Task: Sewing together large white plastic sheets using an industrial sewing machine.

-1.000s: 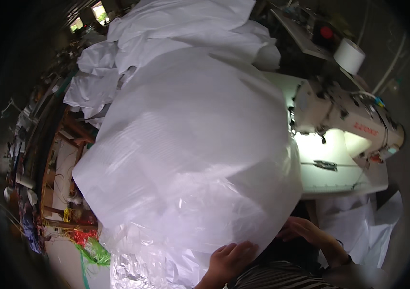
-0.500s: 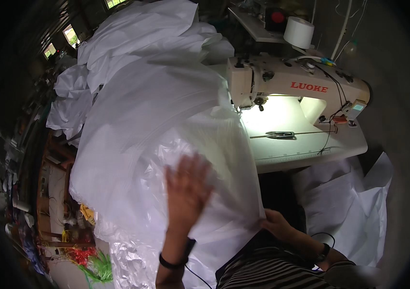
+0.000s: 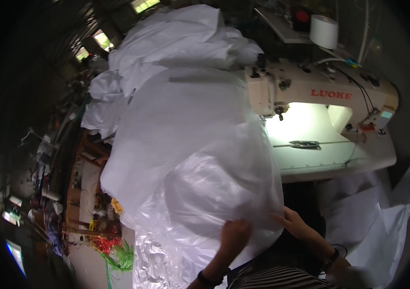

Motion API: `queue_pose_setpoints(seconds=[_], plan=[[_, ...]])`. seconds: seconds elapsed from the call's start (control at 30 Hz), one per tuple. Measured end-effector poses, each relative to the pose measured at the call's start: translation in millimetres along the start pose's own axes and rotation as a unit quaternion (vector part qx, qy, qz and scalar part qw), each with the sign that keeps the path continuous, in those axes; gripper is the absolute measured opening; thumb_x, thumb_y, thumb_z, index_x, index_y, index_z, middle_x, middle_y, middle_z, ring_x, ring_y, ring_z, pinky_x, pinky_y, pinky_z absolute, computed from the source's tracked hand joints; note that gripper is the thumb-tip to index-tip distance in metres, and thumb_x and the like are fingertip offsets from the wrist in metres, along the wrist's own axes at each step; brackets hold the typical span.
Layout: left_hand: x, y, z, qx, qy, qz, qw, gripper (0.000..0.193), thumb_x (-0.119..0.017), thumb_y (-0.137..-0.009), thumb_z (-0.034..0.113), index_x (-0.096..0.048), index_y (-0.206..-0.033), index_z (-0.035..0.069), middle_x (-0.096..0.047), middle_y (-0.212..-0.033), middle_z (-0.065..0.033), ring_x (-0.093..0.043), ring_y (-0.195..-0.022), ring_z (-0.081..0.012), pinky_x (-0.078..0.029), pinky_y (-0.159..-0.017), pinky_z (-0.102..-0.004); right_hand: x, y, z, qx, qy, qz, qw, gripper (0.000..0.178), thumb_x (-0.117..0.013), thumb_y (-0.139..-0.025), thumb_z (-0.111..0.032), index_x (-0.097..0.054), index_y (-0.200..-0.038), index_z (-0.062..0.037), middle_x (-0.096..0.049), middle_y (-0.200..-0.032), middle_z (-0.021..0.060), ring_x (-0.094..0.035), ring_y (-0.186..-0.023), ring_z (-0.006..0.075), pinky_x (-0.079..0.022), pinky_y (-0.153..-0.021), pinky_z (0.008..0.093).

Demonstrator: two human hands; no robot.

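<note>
A large white woven sheet [image 3: 176, 120] lies heaped across the sewing table, with glossy clear plastic film [image 3: 154, 260] around its near end. My left hand [image 3: 236, 236] is curled closed on the near part of the sheet, gathering the material. At the sheet's right edge, my right hand [image 3: 299, 225] grips the border between thumb and fingers; its fingertips are blurred and partly hidden. Just right of the sheet stands a cream sewing machine [image 3: 325, 89], its needle area close against the material. Thread snips [image 3: 305, 144] rest on the lit machine bed.
A white thread cone [image 3: 324, 31] stands behind the machine. More white sheeting [image 3: 354, 212] hangs at the lower right. On the left are a wooden frame [image 3: 75, 188] and bundles of red strands [image 3: 106, 244] and green strands [image 3: 121, 255].
My left hand has come down toward me and right, going from spread fingers to a closed grip. The near sheet has bunched and puffed up. The whole view has shifted.
</note>
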State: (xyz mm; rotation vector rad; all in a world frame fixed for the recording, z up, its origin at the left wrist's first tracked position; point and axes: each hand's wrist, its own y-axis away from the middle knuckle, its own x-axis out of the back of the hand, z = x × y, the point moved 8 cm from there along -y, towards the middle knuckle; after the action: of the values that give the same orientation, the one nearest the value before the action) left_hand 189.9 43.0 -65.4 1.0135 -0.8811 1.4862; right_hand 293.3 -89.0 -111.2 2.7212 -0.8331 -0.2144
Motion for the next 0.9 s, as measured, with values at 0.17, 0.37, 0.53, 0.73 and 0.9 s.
queue_pose_setpoints(seconds=[0.17,0.37,0.53,0.73,0.9], plan=[[-33,-10,78,-0.099,0.151,-0.192,0.965,0.013,-0.065,-0.084,0.020,-0.062,-0.087,0.007,-0.064,-0.091,-0.0103,-0.065,-0.087,-0.0287,-0.052,-0.078,-0.0410,16,-13,-14,0.036,0.079,0.063,0.994,0.040,-0.062,-0.094,-0.028,-0.058,-0.115,0.0063,-0.069,-0.096,0.0139,-0.065,-0.088,0.0174,-0.051,-0.079,0.0319],[82,-30,-58,0.003,0.122,0.247,0.961,0.033,-0.069,-0.084,0.012,-0.063,-0.116,0.008,-0.066,-0.114,-0.0136,-0.063,-0.104,-0.0332,-0.052,-0.088,-0.0408,20,-15,-1,0.048,0.037,0.073,0.996,0.025,-0.059,-0.095,-0.015,-0.062,-0.105,0.0078,-0.070,-0.085,0.0098,-0.060,-0.080,0.0085,-0.051,-0.071,0.0282],[136,12,-279,0.391,0.077,0.085,0.913,0.055,-0.047,-0.098,0.046,-0.056,-0.127,0.001,-0.056,-0.134,-0.0173,-0.049,-0.127,-0.0344,-0.034,-0.111,-0.0368,12,-16,11,0.032,0.048,0.041,0.997,0.026,-0.059,-0.095,-0.016,-0.063,-0.106,0.0066,-0.070,-0.084,0.0095,-0.061,-0.079,0.0097,-0.052,-0.071,0.0293],[181,49,-183,0.170,0.008,0.281,0.944,0.032,-0.076,-0.077,0.019,-0.063,-0.101,0.002,-0.065,-0.105,-0.0159,-0.063,-0.095,-0.0395,-0.052,-0.085,-0.0495,7,-24,15,0.020,0.029,0.034,0.999,0.022,-0.059,-0.093,-0.012,-0.063,-0.109,0.0025,-0.066,-0.082,0.0052,-0.060,-0.075,0.0100,-0.051,-0.070,0.0282],[199,-9,-81,0.034,-0.357,0.377,0.854,0.076,-0.080,-0.071,0.017,-0.041,-0.136,0.014,-0.032,-0.150,-0.0203,-0.030,-0.138,-0.0451,-0.022,-0.112,-0.0648,10,-22,18,0.024,0.028,0.018,0.999,0.022,-0.058,-0.095,-0.015,-0.063,-0.106,0.0028,-0.064,-0.078,0.0046,-0.059,-0.072,0.0100,-0.051,-0.067,0.0285]])
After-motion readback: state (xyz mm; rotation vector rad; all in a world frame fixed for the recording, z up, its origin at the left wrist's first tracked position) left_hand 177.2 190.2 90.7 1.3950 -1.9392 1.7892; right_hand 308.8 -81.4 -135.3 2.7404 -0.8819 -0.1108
